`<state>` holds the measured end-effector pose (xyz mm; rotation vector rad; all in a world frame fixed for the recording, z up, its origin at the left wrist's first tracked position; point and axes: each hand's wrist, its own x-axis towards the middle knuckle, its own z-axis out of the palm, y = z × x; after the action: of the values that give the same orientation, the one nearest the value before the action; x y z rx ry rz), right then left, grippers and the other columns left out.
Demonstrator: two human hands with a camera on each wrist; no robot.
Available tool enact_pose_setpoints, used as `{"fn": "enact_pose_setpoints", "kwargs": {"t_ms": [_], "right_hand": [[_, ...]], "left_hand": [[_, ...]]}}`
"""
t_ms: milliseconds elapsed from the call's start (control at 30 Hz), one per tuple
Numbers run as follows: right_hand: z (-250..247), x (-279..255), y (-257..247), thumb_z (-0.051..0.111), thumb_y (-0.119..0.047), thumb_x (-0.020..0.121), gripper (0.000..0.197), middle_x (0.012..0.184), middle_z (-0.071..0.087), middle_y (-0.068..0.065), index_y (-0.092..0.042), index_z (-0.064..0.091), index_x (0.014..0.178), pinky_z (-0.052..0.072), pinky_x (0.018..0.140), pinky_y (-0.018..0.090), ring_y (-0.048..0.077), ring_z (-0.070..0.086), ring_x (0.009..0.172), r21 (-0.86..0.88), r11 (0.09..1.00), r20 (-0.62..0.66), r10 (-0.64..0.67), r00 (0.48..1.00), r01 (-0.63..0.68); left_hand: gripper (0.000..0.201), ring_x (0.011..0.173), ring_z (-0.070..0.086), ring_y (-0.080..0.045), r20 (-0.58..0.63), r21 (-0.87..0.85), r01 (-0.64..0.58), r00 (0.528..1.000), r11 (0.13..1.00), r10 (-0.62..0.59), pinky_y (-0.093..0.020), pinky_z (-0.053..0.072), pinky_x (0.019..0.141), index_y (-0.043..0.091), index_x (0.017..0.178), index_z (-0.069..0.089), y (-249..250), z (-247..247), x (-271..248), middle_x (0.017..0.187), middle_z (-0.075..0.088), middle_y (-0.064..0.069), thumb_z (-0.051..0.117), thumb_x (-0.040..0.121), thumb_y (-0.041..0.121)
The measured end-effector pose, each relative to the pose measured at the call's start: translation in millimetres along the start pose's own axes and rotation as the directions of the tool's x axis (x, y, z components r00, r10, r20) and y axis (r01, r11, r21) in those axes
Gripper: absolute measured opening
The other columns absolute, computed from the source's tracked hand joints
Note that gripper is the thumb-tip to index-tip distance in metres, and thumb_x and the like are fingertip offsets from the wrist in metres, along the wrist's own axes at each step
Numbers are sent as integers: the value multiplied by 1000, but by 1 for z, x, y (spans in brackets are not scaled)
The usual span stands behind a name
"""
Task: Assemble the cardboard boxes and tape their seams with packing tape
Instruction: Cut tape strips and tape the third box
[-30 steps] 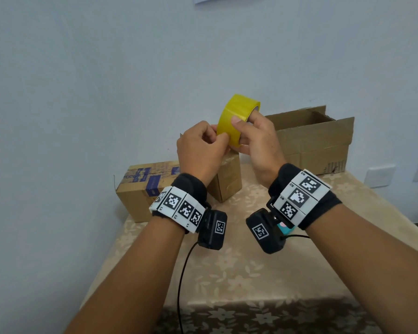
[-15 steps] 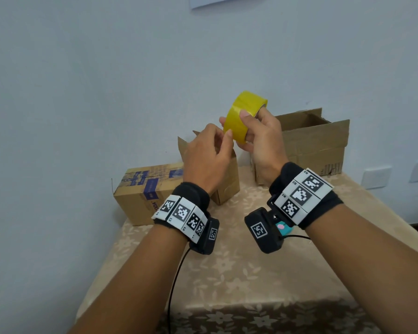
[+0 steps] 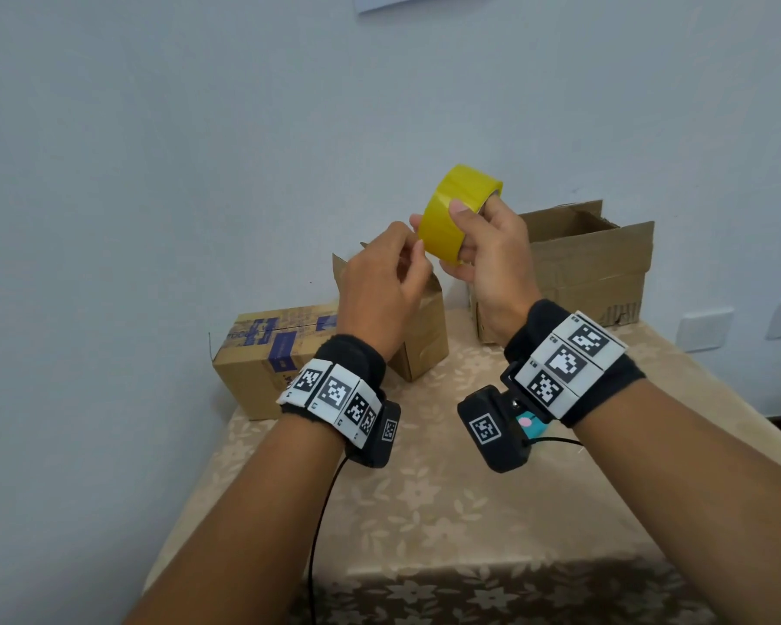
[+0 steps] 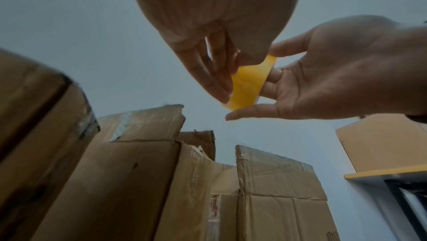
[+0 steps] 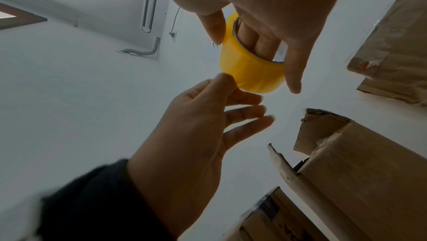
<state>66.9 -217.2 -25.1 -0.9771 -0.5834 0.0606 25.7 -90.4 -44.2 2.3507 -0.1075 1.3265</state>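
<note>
The right hand (image 3: pixel 488 254) grips the light, rigid yellow packing-tape roll (image 3: pixel 456 214) through its core while left hand (image 3: pixel 379 286) fingertips pinch its slick, clingy edge.

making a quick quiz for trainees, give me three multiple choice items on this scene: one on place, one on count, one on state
1. Where is the tape roll?
A. on the table
B. held in the air above the boxes
C. inside a box

2. How many cardboard boxes stand on the table?
A. one
B. three
C. five

3. The rightmost box is:
A. open on top
B. taped shut
C. flattened

Answers:
1 B, the right hand holds it aloft, fingers through the core.
2 B, three show in the head view.
3 A, its flaps stand up.
</note>
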Motion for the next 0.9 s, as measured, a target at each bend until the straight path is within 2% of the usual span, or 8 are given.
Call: {"fn": "enact_pose_setpoints", "kwargs": {"t_ms": [100,200,333,400,467,567,767,900], "right_hand": [[5,-2,4,51,-15,108,28,118,73,19,5,55,126,56,72,18,23,75,106,-32,999,3,-33,999,33],[8,-5,5,49,-15,108,26,121,72,21,3,55,125,54,69,15,20,75,105,-40,998,8,-47,999,48],[9,-4,7,50,-16,108,25,119,72,21,3,56,122,55,74,18,20,75,106,-62,995,-17,-78,997,77],[9,-3,9,51,-17,108,21,118,74,18,-2,58,119,56,75,19,20,74,106,-81,994,-25,-79,997,76],[11,-2,12,54,-25,105,19,117,75,15,-9,60,114,59,87,31,22,73,109,-100,992,-42,-82,996,77],[14,-2,16,58,-40,96,31,115,73,15,-12,60,108,52,102,56,31,70,113,-150,986,-79,-92,993,79],[21,-6,20,60,-52,90,40,112,71,20,-15,59,105,52,97,64,39,69,108,-188,979,-74,-95,993,80],[20,-6,18,59,-48,93,35,109,73,15,-16,62,107,52,96,64,38,70,107,-214,970,-38,-122,992,112]], "left_hand": [[18,64,61,-23,-23,-48,57,998,997,-58,-48,51,62,10,80,54,-2,-1,0,68,62,-1,56,95,20],[21,67,63,-25,19,-63,102,995,993,-101,-50,53,64,13,81,53,-1,-3,-1,71,64,-2,50,94,30],[24,70,60,-16,35,49,99,994,994,-101,-33,47,63,17,92,53,2,-6,-3,81,63,5,48,96,41],[22,70,57,-14,27,98,64,997,993,-67,-32,44,64,17,93,55,1,-6,-3,81,63,5,49,99,37],[19,70,55,-16,23,123,43,999,991,-47,-35,43,65,14,93,56,0,-5,-2,79,62,2,49,102,30],[18,69,56,-19,10,170,29,999,985,-31,-40,45,66,13,92,57,3,-5,0,77,62,0,48,103,25],[21,64,64,-22,-68,-26,159,985,987,-160,-47,55,63,15,75,56,6,-5,3,64,62,2,55,88,32],[22,63,60,-29,-87,-115,190,976,975,-200,-50,52,61,9,69,53,9,-6,5,62,59,-5,58,81,26]]}}
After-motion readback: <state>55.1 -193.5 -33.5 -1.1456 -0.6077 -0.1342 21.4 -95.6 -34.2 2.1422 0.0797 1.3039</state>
